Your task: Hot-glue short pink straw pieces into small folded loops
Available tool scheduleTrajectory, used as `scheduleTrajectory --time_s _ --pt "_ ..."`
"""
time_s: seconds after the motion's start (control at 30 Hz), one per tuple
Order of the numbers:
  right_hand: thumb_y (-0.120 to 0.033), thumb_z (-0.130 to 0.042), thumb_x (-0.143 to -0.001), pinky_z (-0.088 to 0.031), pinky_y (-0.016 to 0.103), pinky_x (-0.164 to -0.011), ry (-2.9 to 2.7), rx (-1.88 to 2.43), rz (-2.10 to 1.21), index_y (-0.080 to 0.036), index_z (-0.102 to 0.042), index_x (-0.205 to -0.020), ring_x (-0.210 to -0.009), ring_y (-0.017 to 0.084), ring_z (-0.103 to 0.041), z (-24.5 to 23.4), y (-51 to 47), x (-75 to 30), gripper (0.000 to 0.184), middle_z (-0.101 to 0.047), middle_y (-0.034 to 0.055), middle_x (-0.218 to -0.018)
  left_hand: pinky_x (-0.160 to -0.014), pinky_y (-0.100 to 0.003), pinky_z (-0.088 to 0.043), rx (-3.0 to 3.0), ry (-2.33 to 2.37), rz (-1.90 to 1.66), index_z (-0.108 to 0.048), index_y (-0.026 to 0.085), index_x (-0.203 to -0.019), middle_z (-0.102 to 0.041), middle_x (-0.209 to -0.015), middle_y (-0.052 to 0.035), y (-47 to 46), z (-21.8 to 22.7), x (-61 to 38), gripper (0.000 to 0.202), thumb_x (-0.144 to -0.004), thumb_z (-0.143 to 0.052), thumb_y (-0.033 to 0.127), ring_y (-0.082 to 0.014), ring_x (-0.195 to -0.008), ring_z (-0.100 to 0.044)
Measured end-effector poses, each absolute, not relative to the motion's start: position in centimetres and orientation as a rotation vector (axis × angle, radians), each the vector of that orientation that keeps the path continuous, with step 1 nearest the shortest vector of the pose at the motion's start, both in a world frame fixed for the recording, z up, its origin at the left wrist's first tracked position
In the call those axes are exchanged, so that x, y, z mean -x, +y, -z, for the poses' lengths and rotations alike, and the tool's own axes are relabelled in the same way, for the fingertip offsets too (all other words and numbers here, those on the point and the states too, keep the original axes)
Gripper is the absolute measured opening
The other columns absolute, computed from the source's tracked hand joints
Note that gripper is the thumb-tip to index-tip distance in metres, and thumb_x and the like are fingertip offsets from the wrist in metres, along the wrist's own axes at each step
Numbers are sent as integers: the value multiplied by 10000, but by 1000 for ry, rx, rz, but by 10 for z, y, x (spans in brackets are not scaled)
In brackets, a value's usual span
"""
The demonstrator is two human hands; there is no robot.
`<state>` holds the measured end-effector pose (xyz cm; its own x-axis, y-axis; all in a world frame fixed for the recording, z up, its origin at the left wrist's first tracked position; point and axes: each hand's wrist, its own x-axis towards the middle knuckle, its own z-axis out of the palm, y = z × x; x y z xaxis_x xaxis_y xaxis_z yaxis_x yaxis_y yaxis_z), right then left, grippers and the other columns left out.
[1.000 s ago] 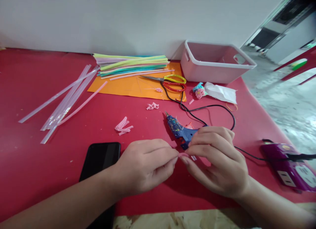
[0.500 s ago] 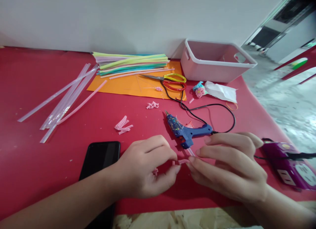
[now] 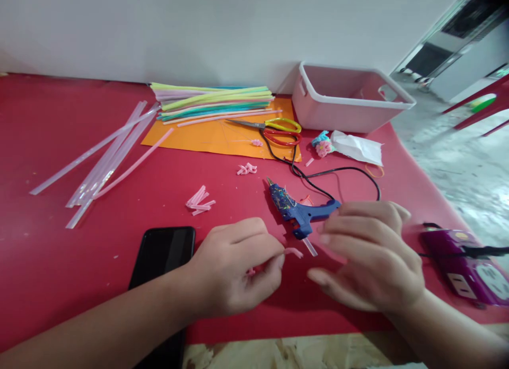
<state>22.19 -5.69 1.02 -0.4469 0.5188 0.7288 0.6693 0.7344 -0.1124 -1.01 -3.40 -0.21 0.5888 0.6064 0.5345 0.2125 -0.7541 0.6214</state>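
Between the thumb and index finger of my left hand point(image 3: 238, 265) a short pink pipe cleaner piece point(image 3: 294, 251) is pinched, its free end bent and pointing right. More pink bits show inside that palm, partly hidden by the fingers. My right hand point(image 3: 366, 257) is apart from the piece, thumb and fingers spread, holding nothing. Just beyond it lies a blue glue gun point(image 3: 292, 210) with a clear glue stick point(image 3: 310, 247) poking from its back. Straight cut pink pieces point(image 3: 199, 200) and a cluster of curled pink pieces point(image 3: 247, 169) lie farther off.
Glue sticks point(image 3: 107, 151) lie at left, beside a black phone point(image 3: 163, 252). Pipe cleaners point(image 3: 214, 101) and scissors point(image 3: 278, 130) rest on orange card point(image 3: 191, 138). A pink bin point(image 3: 345, 112) stands at back right; a purple power strip point(image 3: 465, 263) sits at right, near the glue gun's black cord point(image 3: 345, 168).
My right hand has let go of the pink piece and opened, its thumb now away from the fingers. The left hand keeps its pinch on the piece.
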Motion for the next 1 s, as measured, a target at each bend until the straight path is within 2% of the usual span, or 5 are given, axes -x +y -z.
scheduleTrajectory --time_s 0.33,0.57,0.73,0.87,1.0 --pt "-142 -553 -692 -466 483 -890 -2453 1545 -107 -202 -566 -1173 -1024 310 -607 5 -30 -256 485 -646 110 -1121 -566 -225 -391 -1771 944 -1006 -672 159 -804 -532 -673 30 -19 -7 13 145 -924 -592 178 -83 -584 -464" --pt "-25 -512 -626 -495 415 -803 -2433 1513 -61 -227 -604 -1181 -893 263 -600 19 -26 -253 598 -685 61 -963 -468 -228 -272 -1302 894 -928 -648 169 -858 -411 -589 73 -12 -2 15 158 -954 -565 263 -63 -486 -324" --pt "-59 -532 -624 -473 409 -749 -2199 1455 102 -232 -603 -1059 -811 251 -607 15 -28 -248 474 -662 49 -871 -454 -211 -234 -1092 864 -914 -655 175 -862 -392 -590 69 -11 6 17 181 -949 -585 318 -54 -468 -280" --pt "-133 -634 -721 -425 300 -528 -2021 1219 -194 -221 -536 -1152 -605 154 -529 11 -39 -252 451 -634 30 -872 -427 -178 -201 -877 844 -861 -618 163 -746 -399 -543 67 -7 1 15 150 -854 -633 267 -40 -437 -242" --pt "-87 -611 -799 -472 334 -653 -2108 1006 -238 -230 -551 -997 -705 181 -573 6 -43 -250 251 -596 15 -783 -406 -154 -193 -695 786 -814 -574 155 -620 -380 -518 71 -3 -6 13 168 -771 -637 188 -28 -427 -217"
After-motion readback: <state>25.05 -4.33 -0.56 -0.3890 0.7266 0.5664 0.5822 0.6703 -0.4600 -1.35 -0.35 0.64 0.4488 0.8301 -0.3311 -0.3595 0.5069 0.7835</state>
